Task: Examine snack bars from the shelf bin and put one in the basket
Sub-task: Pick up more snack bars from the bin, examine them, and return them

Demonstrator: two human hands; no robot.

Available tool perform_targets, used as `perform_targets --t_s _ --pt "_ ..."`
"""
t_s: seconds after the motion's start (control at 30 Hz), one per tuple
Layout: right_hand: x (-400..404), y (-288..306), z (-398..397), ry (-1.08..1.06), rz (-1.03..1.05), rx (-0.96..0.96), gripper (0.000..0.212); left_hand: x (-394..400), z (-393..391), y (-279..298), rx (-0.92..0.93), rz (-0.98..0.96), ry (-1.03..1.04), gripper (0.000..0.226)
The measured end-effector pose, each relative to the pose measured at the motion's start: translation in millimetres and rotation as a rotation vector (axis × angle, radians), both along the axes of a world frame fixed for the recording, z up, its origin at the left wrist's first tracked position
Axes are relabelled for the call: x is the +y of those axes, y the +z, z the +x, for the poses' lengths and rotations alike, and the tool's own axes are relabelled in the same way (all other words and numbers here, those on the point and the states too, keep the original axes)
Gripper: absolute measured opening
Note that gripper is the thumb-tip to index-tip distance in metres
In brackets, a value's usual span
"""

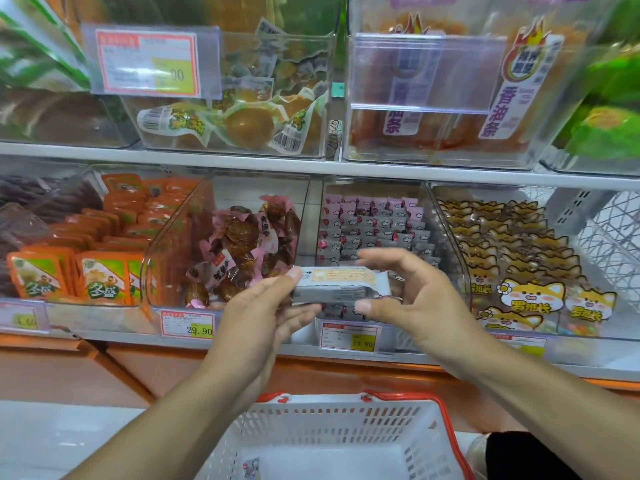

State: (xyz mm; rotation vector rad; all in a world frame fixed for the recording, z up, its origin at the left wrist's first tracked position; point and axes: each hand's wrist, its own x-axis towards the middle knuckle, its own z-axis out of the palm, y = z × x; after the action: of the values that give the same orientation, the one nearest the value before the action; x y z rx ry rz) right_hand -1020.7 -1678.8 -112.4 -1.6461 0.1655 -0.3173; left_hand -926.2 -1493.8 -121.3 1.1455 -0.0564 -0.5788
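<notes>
shelves of clear snack bins fill the view. left hand (266, 306) pinches one end of the snack bar (341, 285), right hand (412, 292) the other, before the lower shelf's front edge. examining; next, lower it into the basket (346, 422) below.

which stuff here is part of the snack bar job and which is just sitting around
In the job: snack bar held between left hand and right hand; pink-and-grey bar bin; white basket.

Just there: orange packets, fox-print packs, price tag.
</notes>
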Motion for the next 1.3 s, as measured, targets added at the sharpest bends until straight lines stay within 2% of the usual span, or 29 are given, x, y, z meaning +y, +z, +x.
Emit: perform_targets --t_s 0.1,0.23,0.33,0.43,0.6,0.67,0.8,0.97,1.03,1.1,1.13,1.23,1.3 --pt "3 0 -1 -0.001 0.029 -0.04 0.031 -1 -2 0 0.01 0.008 -0.029 0.035" --pt "-1 -3 3 -0.072 0.285 0.025 0.035 -1 -1 0 -0.093 -0.039 0.021 0.051" --pt "-5 -6 7 -0.14 0.369 0.148 0.047 -1 -1 0 -0.107 -0.049 0.01 0.043" --pt "-7 -7 10 -0.168 0.468 0.161 0.042 -3 -2 -2 -0.075 -0.04 0.011 0.038" --pt "-9 -5 12 -0.204 0.629 0.156 0.034 -5 4 -6 0.005 -0.044 0.08 0.015" --pt "-9 -6 12 -0.213 0.657 0.155 0.035 -6 4 -7 0.007 -0.028 0.096 0.011" --pt "-6 -4 13 -0.224 0.679 0.144 0.018 -9 2 -9 -0.023 0.016 0.15 0.007" --pt "-2 4 13 -0.101 0.523 0.064 0.036 -15 0 -9 -0.087 0.125 0.176 0.004" --pt "-6 8 16 -0.146 0.466 0.027 0.036 -17 -2 -9 -0.201 0.181 0.16 0.005" --pt "-18 12 24 -0.235 0.462 -0.022 0.033 -18 -7 -13 -0.446 0.326 0.127 0.009" --pt "-26 13 30 -0.312 0.388 -0.041 0.03 -18 -11 -16 -0.594 0.425 0.086 0.013" --pt "-54 13 54 -0.605 -0.146 -0.064 0.031 -21 -24 -24 -1.047 0.702 -0.105 0.035" --pt "-68 11 69 -0.638 -0.4 -0.042 0.03 -26 -30 -30 -1.249 0.81 -0.247 0.051"
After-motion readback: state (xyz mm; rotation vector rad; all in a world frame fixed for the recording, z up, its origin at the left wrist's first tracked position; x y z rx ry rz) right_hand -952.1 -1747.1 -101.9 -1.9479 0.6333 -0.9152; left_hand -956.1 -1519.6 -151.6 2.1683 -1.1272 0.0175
